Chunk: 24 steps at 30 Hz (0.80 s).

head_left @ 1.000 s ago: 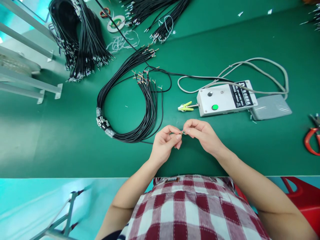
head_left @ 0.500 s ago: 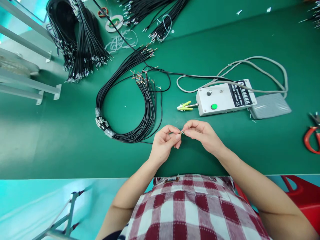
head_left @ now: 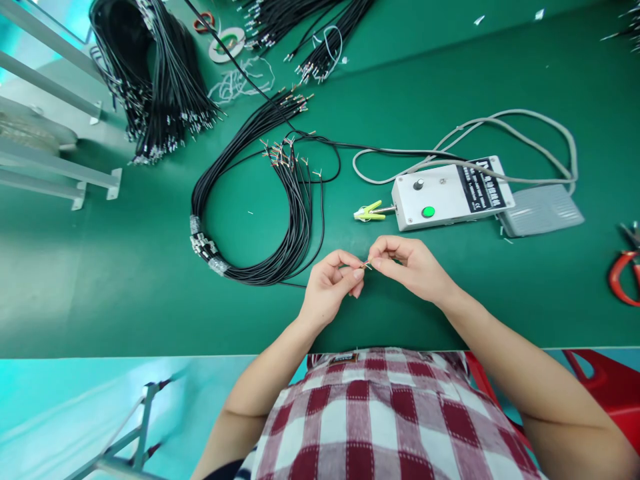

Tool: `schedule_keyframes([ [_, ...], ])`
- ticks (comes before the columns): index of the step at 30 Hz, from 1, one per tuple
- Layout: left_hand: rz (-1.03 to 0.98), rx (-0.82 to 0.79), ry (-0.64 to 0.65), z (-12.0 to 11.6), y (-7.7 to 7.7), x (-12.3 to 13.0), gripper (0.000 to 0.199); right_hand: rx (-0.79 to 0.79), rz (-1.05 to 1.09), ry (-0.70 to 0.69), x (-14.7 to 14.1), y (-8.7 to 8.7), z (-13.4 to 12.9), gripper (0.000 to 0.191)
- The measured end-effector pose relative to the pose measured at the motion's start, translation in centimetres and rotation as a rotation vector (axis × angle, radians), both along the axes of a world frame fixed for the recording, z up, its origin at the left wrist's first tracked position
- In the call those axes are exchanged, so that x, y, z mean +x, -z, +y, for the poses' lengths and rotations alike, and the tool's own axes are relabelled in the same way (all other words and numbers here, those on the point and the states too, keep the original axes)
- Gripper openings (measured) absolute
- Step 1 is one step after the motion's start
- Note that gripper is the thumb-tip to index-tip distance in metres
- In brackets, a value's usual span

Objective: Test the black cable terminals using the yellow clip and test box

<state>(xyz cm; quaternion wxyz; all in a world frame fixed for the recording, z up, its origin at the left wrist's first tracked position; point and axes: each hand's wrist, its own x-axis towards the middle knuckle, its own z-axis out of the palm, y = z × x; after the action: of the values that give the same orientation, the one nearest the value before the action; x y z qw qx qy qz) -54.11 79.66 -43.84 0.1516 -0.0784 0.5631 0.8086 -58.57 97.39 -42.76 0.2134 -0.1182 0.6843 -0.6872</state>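
Wire end (head_left: 367,265), a tiny metal-tipped piece, sits pinched between both hands just above the near edge of the green table (head_left: 100,280); the left hand (head_left: 330,288) grips it with thumb and forefinger, fingers curled, and the right hand (head_left: 410,267) pinches it from the other side. Just behind them lie a coiled black cable bundle (head_left: 280,213) and a white control box (head_left: 450,193) with a yellow-green clip (head_left: 369,212)

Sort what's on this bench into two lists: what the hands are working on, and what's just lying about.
In hand:
- left hand and right hand, fingers pinched on a small wire end
- coiled black wire bundle, nearest the hands

Lying about:
- grey control box with yellow clip
- foot pedal
- far wire bundles
- tape roll
- red-handled pliers
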Motion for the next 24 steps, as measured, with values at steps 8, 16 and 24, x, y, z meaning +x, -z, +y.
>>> schedule_keyframes([
  [8,0.010,0.009,-0.016,0.01,-0.07,-0.02,0.022,0.029,-0.001,0.013,0.14,0.06,0.23,0.016],
  [16,-0.002,-0.011,-0.004,-0.02,0.04,-0.09,0.024,-0.017,-0.025,0.014,0.34,0.25,-0.27,0.016],
  [24,-0.008,-0.008,0.022,-0.02,-0.06,-0.11,0.025,-0.168,-0.180,-0.005,-0.09,0.71,-0.09,0.008],
])
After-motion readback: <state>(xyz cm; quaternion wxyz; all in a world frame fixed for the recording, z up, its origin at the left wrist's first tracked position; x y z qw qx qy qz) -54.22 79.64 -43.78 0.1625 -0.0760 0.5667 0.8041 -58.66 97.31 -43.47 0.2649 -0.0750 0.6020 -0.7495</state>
